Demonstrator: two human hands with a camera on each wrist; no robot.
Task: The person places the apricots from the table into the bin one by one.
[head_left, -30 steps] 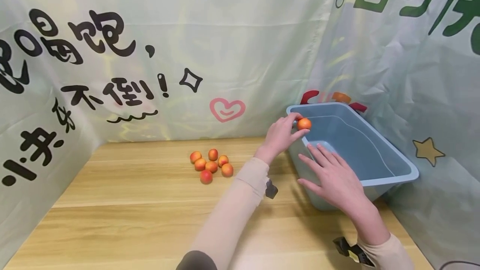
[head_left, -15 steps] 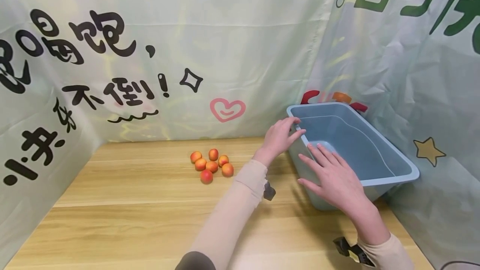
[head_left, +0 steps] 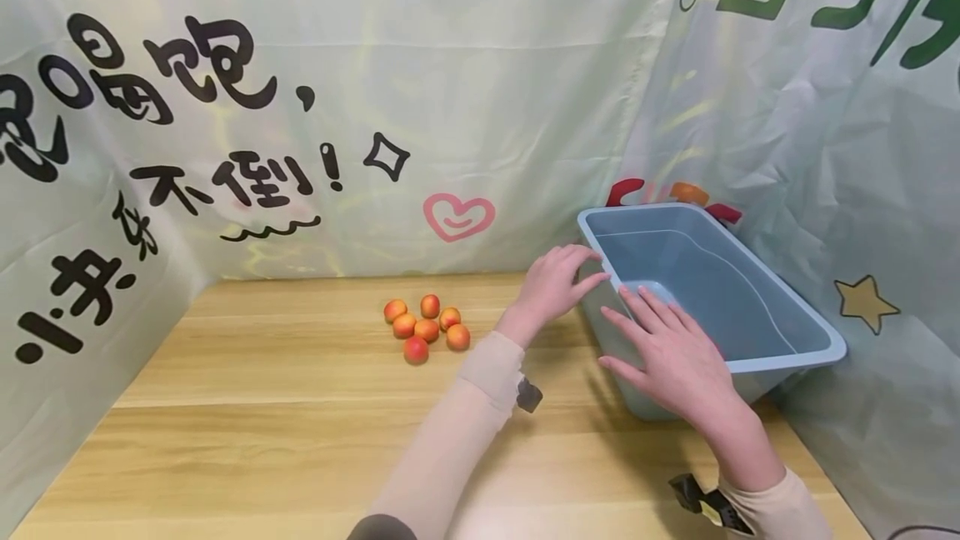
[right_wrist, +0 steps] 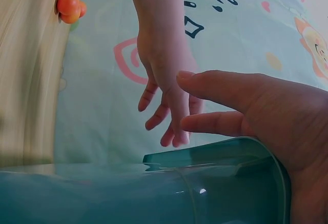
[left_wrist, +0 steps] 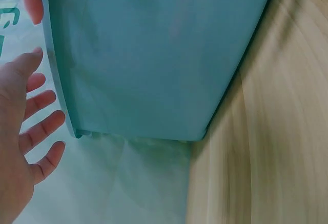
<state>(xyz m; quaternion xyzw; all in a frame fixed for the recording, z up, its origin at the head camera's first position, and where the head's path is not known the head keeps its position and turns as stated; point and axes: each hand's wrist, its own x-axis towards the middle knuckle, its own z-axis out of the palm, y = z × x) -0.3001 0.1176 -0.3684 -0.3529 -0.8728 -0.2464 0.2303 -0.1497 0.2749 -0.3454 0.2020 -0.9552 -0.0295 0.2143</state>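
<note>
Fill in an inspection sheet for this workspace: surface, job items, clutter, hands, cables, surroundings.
Surface: wood-grain table, pale, with darker grain streaks.
Job items: seven orange-red fruits grouped on the table; one blue bin to their right, its floor partly hidden by the right hand.
Clutter: nothing seen.
Hands: left hand at the bin's near-left rim, fingers loosely bent, holding nothing; right hand over the same side, fingers spread, holding nothing. Rim contact can't be told for the left.
Cables: one dark cable at the head view's lower right corner.
Surroundings: printed, creased cloth behind and on both sides.
</note>
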